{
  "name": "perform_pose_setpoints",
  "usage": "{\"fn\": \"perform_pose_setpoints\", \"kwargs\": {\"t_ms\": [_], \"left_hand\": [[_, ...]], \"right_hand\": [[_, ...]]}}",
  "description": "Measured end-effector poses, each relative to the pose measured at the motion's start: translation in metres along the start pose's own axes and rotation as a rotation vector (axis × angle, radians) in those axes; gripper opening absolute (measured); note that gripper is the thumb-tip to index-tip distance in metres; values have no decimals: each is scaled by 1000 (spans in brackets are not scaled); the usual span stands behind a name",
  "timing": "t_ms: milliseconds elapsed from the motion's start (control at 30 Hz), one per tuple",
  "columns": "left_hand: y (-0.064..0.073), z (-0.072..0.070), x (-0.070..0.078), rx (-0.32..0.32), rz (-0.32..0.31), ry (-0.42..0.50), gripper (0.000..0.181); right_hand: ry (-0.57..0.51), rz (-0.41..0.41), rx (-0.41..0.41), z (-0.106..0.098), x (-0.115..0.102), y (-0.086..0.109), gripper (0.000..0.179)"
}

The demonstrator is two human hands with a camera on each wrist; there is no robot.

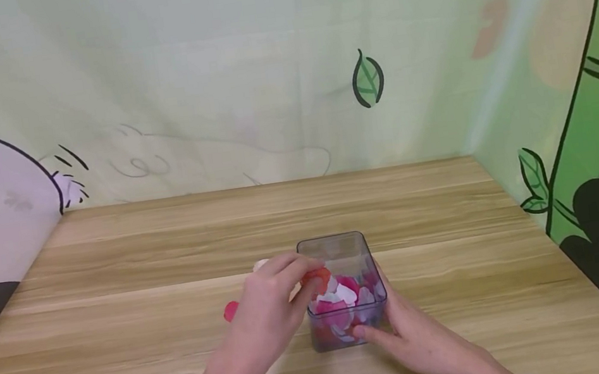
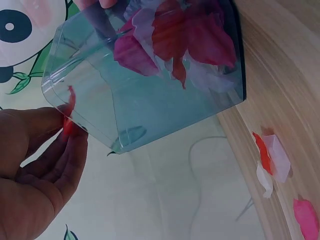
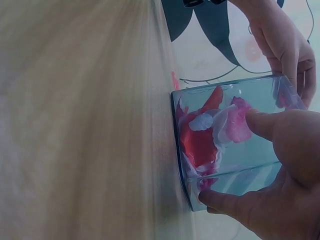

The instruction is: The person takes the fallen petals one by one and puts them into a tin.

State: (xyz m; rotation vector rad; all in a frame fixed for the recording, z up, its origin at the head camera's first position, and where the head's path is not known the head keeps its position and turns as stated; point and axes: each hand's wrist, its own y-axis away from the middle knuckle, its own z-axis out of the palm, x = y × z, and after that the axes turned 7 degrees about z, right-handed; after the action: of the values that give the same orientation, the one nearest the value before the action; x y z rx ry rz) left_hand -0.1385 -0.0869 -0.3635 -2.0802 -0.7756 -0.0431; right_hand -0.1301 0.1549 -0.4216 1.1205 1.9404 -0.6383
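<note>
A see-through, grey-tinted plastic box (image 1: pixel 350 327) stands upright on the table, its top open. Pink, white and red petals (image 1: pixel 343 296) lie heaped in its lower part. My left hand (image 1: pixel 271 296) is over the box's left rim and pinches an orange-red petal (image 1: pixel 319 279) between thumb and fingertips; the petal also shows in the left wrist view (image 2: pixel 70 112). From the right, my right hand (image 1: pixel 412 331) grips the box, its thumb on the front wall and its fingers along the right side, partly hidden behind it.
Left of the box, partly behind my left hand, a pink petal (image 1: pixel 231 311) and a white petal (image 1: pixel 260 264) lie on the wooden table (image 1: pixel 122 314). The left wrist view shows a red petal (image 2: pixel 263 152) among them. A printed cloth backdrop (image 1: pixel 263 90) stands behind the table.
</note>
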Motion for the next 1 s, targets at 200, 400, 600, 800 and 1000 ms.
{"fn": "perform_pose_setpoints", "kwargs": {"t_ms": [200, 400, 600, 800, 1000], "left_hand": [[0, -2, 1, -15, -27, -11, 28], [0, -7, -5, 33, -99, -52, 17], [3, -16, -21, 16, -225, -140, 14], [8, -30, -36, -189, -443, -228, 11], [16, -36, -51, -512, -588, -249, 18]], "right_hand": [[-2, -35, 7, 1, 0, 0, 99], [-4, 14, 2, 2, -2, -1, 100], [34, 30, 15, 2, -3, -1, 102], [38, 32, 18, 3, -3, -1, 104], [34, 32, 19, 4, -3, -1, 103]]}}
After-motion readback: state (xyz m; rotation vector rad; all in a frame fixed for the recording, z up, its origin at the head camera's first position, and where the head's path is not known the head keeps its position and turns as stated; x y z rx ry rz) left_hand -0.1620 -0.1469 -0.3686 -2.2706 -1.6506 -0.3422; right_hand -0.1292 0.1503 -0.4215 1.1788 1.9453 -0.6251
